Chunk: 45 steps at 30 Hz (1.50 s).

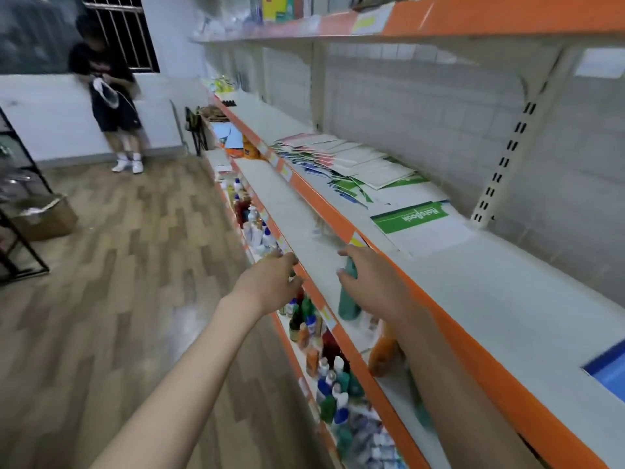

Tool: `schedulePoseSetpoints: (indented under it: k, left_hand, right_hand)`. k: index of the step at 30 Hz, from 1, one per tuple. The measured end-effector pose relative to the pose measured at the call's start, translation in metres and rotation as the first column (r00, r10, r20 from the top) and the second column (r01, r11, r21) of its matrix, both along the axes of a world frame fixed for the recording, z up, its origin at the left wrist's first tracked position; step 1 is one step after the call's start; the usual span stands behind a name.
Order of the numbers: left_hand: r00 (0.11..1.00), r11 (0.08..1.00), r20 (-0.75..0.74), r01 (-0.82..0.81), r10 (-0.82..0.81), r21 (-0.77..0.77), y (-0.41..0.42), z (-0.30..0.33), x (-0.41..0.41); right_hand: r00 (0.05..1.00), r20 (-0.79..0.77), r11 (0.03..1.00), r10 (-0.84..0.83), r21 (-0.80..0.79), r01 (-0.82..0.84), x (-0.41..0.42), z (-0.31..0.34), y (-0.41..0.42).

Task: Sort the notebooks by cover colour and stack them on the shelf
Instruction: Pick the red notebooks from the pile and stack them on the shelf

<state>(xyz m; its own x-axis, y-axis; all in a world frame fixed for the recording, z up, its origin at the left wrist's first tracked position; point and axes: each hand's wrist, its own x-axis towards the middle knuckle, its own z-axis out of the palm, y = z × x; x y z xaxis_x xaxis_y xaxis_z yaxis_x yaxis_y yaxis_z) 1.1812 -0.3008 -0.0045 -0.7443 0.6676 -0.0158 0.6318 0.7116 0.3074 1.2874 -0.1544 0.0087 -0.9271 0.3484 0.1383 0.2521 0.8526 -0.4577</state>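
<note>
Reaching toward the shelf (473,286), your left hand (270,282) and right hand (368,282) hang loose, grasping nothing. Green notebook (411,216) lies on that shelf, beyond your right hand.

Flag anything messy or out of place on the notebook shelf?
Yes. The notebooks lie in a loose, overlapping sprawl with pink, blue and green covers mixed, not squared stacks. One green notebook lies apart, nearer the camera. Both hands are at the shelf below, holding no notebook.
</note>
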Motion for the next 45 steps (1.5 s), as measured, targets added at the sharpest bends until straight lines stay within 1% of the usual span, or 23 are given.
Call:
schedulePoseSetpoints:
  k: [5, 12, 21, 27, 32, 34, 38, 41, 45]
  left_hand:
    - [0.999, 0.999, -0.03, -0.036, 0.037, 0.021, 0.012, 0.002, -0.077]
    - [0.998, 0.998, -0.029, -0.061, 0.061, 0.008, 0.029, -0.004, -0.186]
    - [0.998, 0.995, -0.039, -0.05, 0.053, 0.083, 0.05, -0.013, -0.289]
    - [1.0, 0.999, 0.018, -0.006, 0.006, 0.041, 0.063, -0.026, -0.364]
    - [0.996, 0.995, 0.031, 0.083, -0.085, 0.05, 0.083, -0.018, -0.451]
    - [0.99, 0.989, 0.021, 0.137, -0.138, 0.052, 0.094, -0.012, -0.495]
    - [0.974, 0.973, -0.034, 0.224, -0.222, 0.048, 0.11, -0.002, -0.553]
    - [0.957, 0.956, -0.045, 0.288, -0.286, 0.048, 0.119, -0.001, -0.593]
    - [0.941, 0.94, -0.028, 0.338, -0.337, 0.052, 0.131, 0.0, -0.63]
  right_hand:
    - [0.998, 0.024, 0.998, 0.059, 0.029, -0.059, -0.088, -0.003, 0.01]
    - [0.999, 0.02, 0.998, 0.049, 0.037, -0.05, -0.21, 0.002, 0.038]
    - [0.998, 0.049, 0.999, 0.037, 0.021, -0.038, -0.302, 0.001, 0.066]
    - [0.998, 0.059, 0.999, -0.003, 0.04, 0.001, -0.368, -0.003, 0.078]
    - [0.993, -0.018, 0.992, -0.117, 0.041, 0.118, -0.436, 0.004, 0.095]
    - [0.985, -0.043, 0.984, -0.169, 0.05, 0.171, -0.468, 0.008, 0.101]
    - [0.973, -0.05, 0.97, -0.224, 0.084, 0.227, -0.515, 0.013, 0.109]
    - [0.956, -0.055, 0.956, -0.29, 0.039, 0.292, -0.55, 0.015, 0.11]
    - [0.941, -0.058, 0.942, -0.334, 0.008, 0.335, -0.588, 0.012, 0.114]
